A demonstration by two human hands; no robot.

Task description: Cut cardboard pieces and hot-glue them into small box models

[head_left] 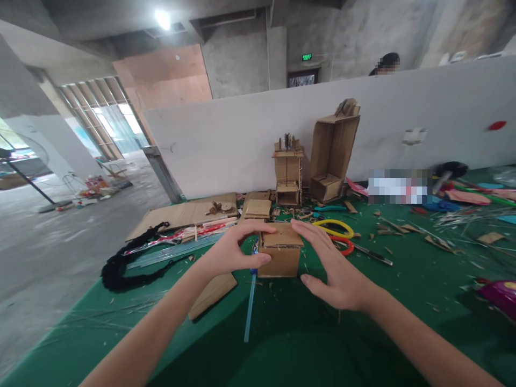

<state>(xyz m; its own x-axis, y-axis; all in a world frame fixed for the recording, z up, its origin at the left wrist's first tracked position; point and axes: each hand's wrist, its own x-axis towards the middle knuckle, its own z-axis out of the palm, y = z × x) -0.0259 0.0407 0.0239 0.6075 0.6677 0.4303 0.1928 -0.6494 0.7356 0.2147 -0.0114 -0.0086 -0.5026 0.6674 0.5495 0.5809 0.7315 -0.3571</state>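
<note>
A small cardboard box (280, 262) sits on the green table in front of me, its flap lid (282, 237) lying over the top. My left hand (231, 250) is at its left side, index finger on the top edge and thumb against the front. On the right, my right hand (334, 269) has thumb and fingers spread; the fingertips are by the box's top right corner, and I cannot tell if they touch. From a mostly hidden blue object (253, 263) left of the box, a translucent blue stick (250, 312) points toward me.
Two taller cardboard constructions (288, 172) (334, 156) stand against the white partition (226, 145). Yellow-handled scissors (342, 230), orange-red handles (346, 246) and a pen (374, 255) lie right. Black yarn (116, 274), clear sticks (173, 251) and flat cardboard (213, 295) lie left. A person's head shows behind the partition.
</note>
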